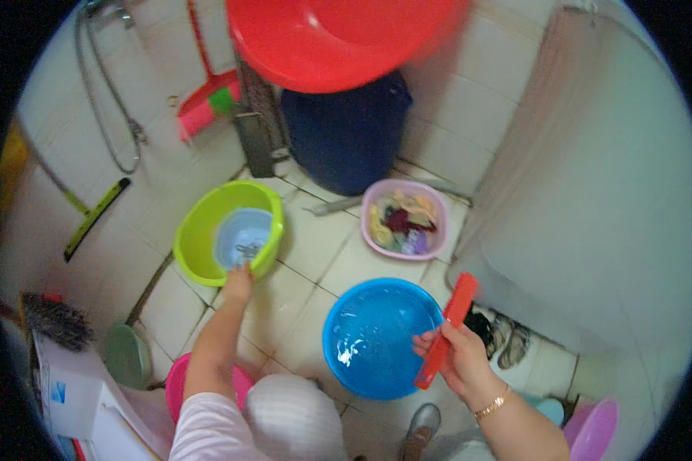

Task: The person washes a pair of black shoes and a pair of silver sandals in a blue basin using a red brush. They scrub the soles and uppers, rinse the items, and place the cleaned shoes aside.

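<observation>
My left hand [239, 282] reaches over the near rim of a lime-green plastic basin [193, 242]. Its fingers are at the edge of a smaller light blue bowl [230, 227] inside that basin, and appear to grip the bowl's near rim. Something thin and dark, too blurred to name, shows inside the bowl. In my right hand [464, 357] is a long, flat red plastic bar [447, 340], slanted over the right edge of a round blue basin [375, 322]. The blue basin holds water and stands on the floor before me.
A pink tub [369, 230] holds cloths. Behind it stand a dark blue bucket [346, 132] and a large red basin [323, 52]. A grey pipe [337, 206] crosses the tiles. A squeegee [95, 219] leans left; shoes [507, 343] sit right. A magenta basin [176, 386] is beside my leg.
</observation>
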Motion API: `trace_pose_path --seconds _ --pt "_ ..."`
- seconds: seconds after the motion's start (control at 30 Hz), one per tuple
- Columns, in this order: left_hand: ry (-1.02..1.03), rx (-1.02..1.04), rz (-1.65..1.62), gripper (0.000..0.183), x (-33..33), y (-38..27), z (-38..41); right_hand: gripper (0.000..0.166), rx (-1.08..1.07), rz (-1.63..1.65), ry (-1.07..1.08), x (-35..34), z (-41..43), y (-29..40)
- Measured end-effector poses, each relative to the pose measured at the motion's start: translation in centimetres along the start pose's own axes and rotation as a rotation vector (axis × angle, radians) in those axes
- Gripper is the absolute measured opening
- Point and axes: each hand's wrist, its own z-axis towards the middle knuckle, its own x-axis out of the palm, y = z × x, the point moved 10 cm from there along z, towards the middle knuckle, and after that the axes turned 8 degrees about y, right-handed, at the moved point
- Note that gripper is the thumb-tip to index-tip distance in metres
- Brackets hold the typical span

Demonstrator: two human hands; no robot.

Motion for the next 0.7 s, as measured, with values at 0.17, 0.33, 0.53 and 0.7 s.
trace_pose_path --seconds 0.17,0.33,0.53,0.7 --pt "-0.269 0.338 -0.055 0.044 -4.9 -4.9 -3.3 0.011 0.121 -0.122 0.041 -3.2 3.2 -1.3" --pt "-0.114 0.567 0.023 0.024 -7.5 -17.2 -8.7 0.03 0.158 -0.619 0.109 -10.1 7.8 -6.0" --pt "0.107 1.05 0.103 0.007 0.2 -28.9 -18.4 0.033 -0.084 -1.051 0.091 -14.0 7.8 -9.4" --pt "0.37 0.944 -0.086 0.012 8.2 -29.0 -20.9 0.027 -0.229 -1.147 -0.06 -19.2 4.5 -9.6"
